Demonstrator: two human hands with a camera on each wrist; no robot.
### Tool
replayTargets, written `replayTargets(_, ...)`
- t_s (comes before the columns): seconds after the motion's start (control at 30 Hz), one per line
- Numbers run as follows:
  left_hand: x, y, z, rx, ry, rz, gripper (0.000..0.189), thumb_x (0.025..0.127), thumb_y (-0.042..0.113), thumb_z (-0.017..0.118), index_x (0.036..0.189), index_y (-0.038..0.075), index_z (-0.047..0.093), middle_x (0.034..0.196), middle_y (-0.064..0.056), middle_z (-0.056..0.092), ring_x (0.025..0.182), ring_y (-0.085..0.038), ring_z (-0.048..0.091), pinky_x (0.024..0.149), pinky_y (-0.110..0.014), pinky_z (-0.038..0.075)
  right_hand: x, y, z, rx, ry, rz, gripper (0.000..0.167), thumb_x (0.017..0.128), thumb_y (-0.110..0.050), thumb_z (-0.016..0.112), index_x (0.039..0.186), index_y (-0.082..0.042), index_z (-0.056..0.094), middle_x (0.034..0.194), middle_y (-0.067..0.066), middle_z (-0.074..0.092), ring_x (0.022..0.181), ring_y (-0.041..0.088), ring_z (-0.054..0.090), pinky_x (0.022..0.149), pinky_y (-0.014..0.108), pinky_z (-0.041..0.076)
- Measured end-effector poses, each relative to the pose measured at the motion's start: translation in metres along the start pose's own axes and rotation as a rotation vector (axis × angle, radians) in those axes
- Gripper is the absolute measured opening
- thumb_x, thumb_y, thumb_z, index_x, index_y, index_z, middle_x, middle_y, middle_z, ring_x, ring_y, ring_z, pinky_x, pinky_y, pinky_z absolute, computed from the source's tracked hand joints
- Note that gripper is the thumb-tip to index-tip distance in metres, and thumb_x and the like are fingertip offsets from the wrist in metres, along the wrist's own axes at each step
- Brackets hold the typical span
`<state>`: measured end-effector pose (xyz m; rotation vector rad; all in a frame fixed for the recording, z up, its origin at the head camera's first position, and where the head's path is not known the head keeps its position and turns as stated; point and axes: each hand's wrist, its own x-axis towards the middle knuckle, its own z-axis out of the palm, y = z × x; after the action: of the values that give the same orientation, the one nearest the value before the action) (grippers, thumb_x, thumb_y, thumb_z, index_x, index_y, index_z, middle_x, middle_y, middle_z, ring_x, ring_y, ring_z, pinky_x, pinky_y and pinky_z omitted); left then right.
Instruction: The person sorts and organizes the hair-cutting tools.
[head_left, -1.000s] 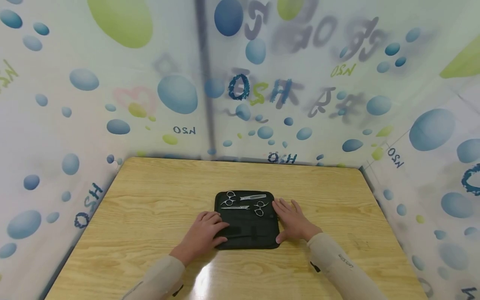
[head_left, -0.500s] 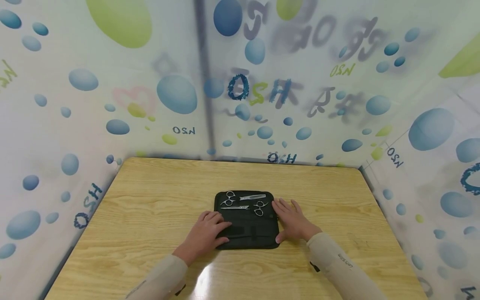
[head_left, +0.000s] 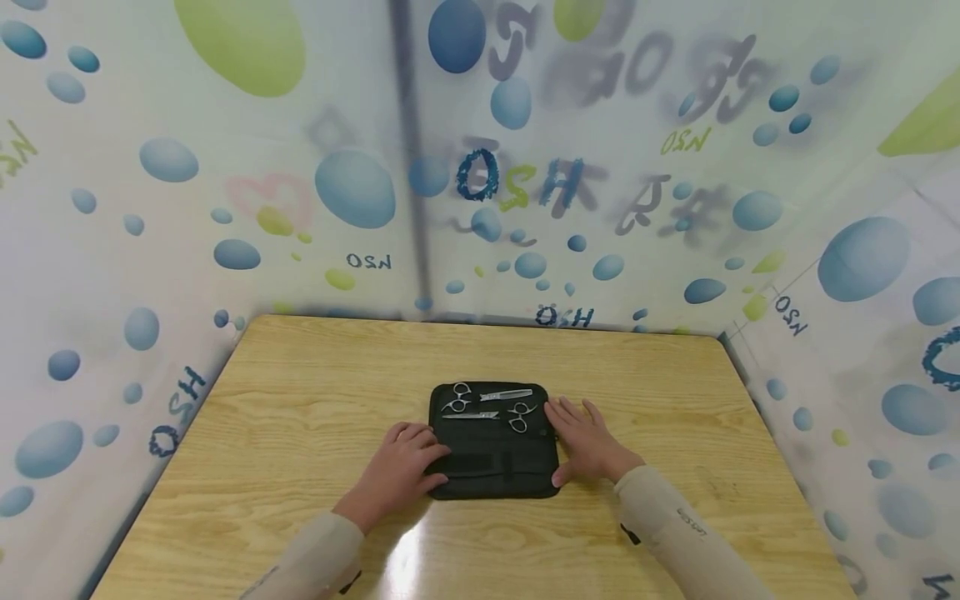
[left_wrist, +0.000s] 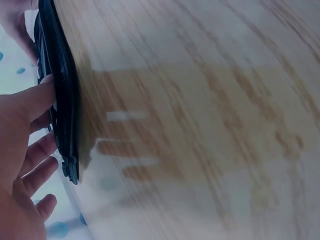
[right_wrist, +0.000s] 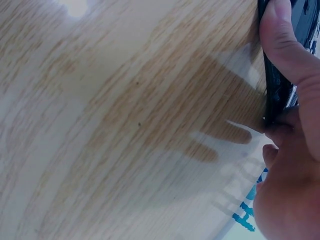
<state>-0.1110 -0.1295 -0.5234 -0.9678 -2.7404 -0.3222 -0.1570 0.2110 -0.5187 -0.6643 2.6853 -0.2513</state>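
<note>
A black zip case (head_left: 487, 446) lies unfolded flat on the table. In its far half sit two pairs of silver hairdressing scissors: thinning scissors (head_left: 505, 394) behind, and straight-bladed scissors (head_left: 480, 415) in front of them, handles toward the right. My left hand (head_left: 400, 468) rests at the case's left side, thumb and fingers touching its edge. In the left wrist view the case's zipped rim (left_wrist: 65, 90) shows beside the thumb. Along the right edge lies my right hand (head_left: 588, 446), fingers spread and thumb at the near corner. The right wrist view shows that thumb (right_wrist: 280, 35) against the rim.
The wooden table (head_left: 315, 375) spreads around the case. Behind it and on both sides stand white fabric walls (head_left: 360, 100) printed with blue and green spots and letters. At the near left a bright light reflection lies on the tabletop.
My left hand moves slightly right onto the case, then back left toward its edge. The right hand, case and scissors stay in place.
</note>
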Motion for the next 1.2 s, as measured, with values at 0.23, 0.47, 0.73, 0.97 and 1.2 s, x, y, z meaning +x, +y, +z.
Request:
replayTargets(0.23, 0.0009, 0.0017, 0.0016, -0.018, -0.038, -0.028, 0.033, 0.082, 0.043, 0.075, 0.107, 0.021, 0.073, 0.095, 0.001, 0.062, 0.104, -0.023, 0.057, 0.101, -0.048, 0.04, -0.0015, -0.0011, -0.001, -0.005, 0.003, -0.004, 0.122, 0.064, -0.056, 0.082, 0.156, -0.005, 0.019, 0.163, 0.012, 0.018, 0.152, 0.032, 0.013, 0.119, 0.058, 0.001)
replayTargets(0.47, 0.0014, 0.0013, 0.0069, 0.01, 0.008, -0.002, 0.033, 0.081, 0.046, 0.074, 0.106, 0.024, 0.074, 0.089, 0.003, 0.06, 0.096, -0.019, 0.056, 0.099, -0.046, 0.042, -0.0005, -0.0004, 0.0004, -0.018, 0.013, -0.004, 0.124, 0.062, -0.058, 0.081, 0.156, -0.006, 0.019, 0.163, 0.011, 0.018, 0.152, 0.031, 0.013, 0.119, 0.058, 0.001)
replayTargets(0.73, 0.0005, 0.0002, 0.0099, 0.016, 0.004, -0.009, 0.04, 0.081, 0.049, 0.073, 0.111, 0.023, 0.071, 0.095, 0.002, 0.063, 0.099, -0.02, 0.058, 0.099, -0.047, 0.042, -0.0007, -0.0009, 0.0002, -0.018, 0.015, -0.005, 0.123, 0.063, -0.059, 0.081, 0.156, -0.005, 0.02, 0.163, 0.012, 0.019, 0.152, 0.032, 0.014, 0.119, 0.058, 0.002)
replayTargets(0.97, -0.0012, -0.0013, 0.0049, 0.016, -0.061, -0.06, 0.037, 0.08, 0.041, 0.077, 0.109, 0.02, 0.069, 0.103, 0.002, 0.065, 0.106, -0.021, 0.057, 0.101, -0.047, 0.04, -0.0027, -0.0029, -0.0035, -0.008, 0.001, -0.005, 0.121, 0.065, -0.057, 0.081, 0.156, -0.005, 0.019, 0.163, 0.012, 0.019, 0.152, 0.033, 0.013, 0.119, 0.058, 0.002)
replayTargets(1.2, -0.003, -0.0027, 0.0023, 0.019, -0.043, -0.038, 0.032, 0.08, 0.037, 0.078, 0.106, 0.02, 0.07, 0.102, 0.003, 0.065, 0.106, -0.021, 0.058, 0.101, -0.047, 0.04, -0.002, -0.0007, -0.0049, 0.018, -0.009, -0.007, 0.12, 0.066, -0.056, 0.082, 0.155, -0.005, 0.02, 0.163, 0.012, 0.019, 0.152, 0.034, 0.013, 0.119, 0.06, 0.001)
